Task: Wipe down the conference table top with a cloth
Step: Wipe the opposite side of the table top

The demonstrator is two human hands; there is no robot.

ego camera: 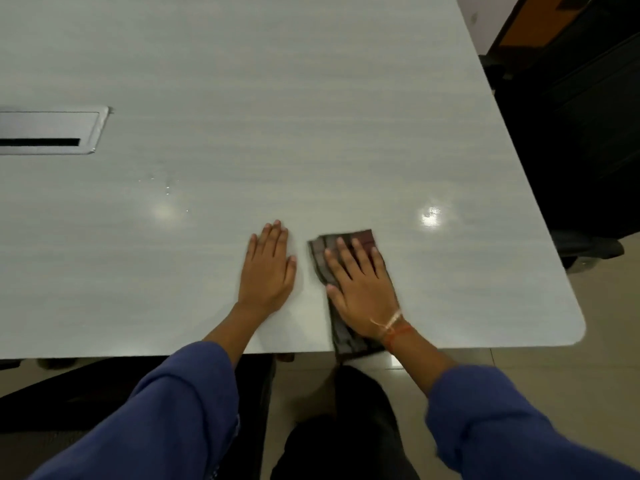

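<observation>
A pale grey conference table top point(311, 116) fills most of the view. A folded dark checked cloth point(341, 332) lies near the table's front edge, its near end hanging slightly over the edge. My right hand point(360, 289) presses flat on the cloth with straight, spread fingers. Just left of the cloth, my left hand point(268, 268) rests flat on the bare table, fingers straight and together. A narrow strip of table separates the two hands. A few small droplets point(168, 188) glint on the surface farther left.
A metal cable hatch point(52, 131) with a dark slot is set into the table at the left. The table's rounded corner point(571, 330) is at the right. A black chair point(581, 133) stands beyond the right edge. Tiled floor and my dark trousers show below.
</observation>
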